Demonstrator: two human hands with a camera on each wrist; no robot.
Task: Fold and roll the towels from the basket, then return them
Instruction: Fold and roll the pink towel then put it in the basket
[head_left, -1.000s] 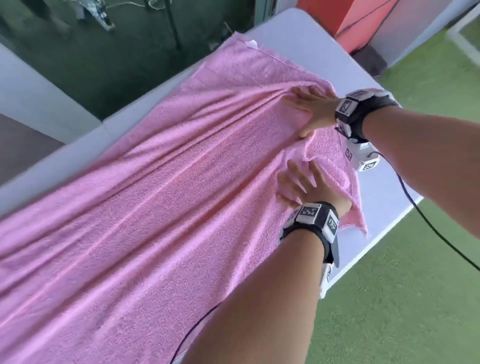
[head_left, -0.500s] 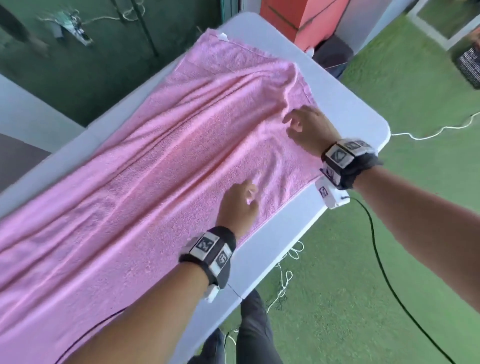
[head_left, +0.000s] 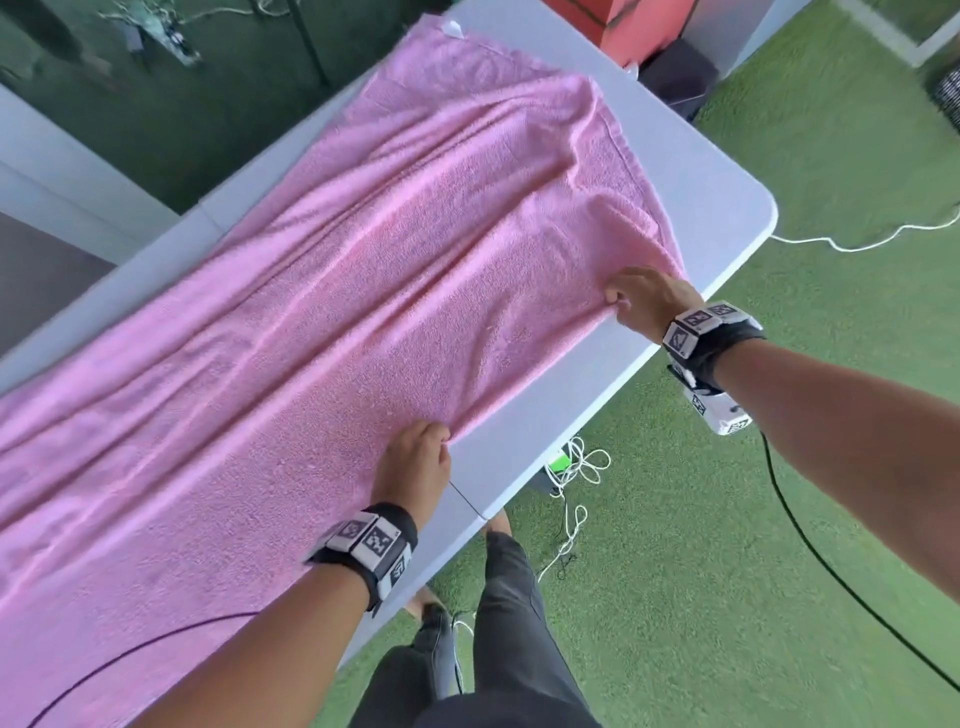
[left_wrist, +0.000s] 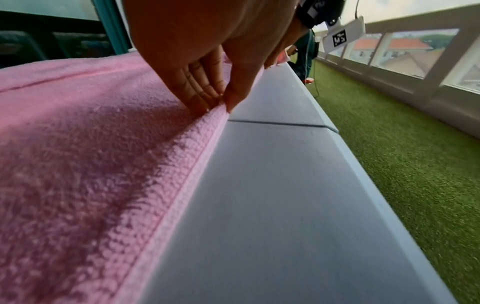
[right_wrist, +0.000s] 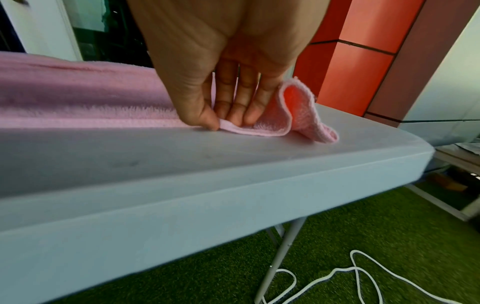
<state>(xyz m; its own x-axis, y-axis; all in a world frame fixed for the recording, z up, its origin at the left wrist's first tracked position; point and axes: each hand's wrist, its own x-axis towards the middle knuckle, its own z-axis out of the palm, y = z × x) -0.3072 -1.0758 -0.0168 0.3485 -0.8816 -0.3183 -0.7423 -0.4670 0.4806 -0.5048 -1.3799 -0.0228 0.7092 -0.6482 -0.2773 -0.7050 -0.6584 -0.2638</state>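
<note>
Fluffy pink terry towel (head_left: 363, 291), hemmed edge pinched

Both arms reach forward. The left hand (head_left: 415, 462) pinches the towel (head_left: 363, 291) edge with thumb and fingers, and the right hand (head_left: 649, 301), farther out, pinches it too.

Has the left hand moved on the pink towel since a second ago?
Yes. The left hand has slid from mid-towel to the pink towel's near hem, now pinching it beside the table edge.
</note>
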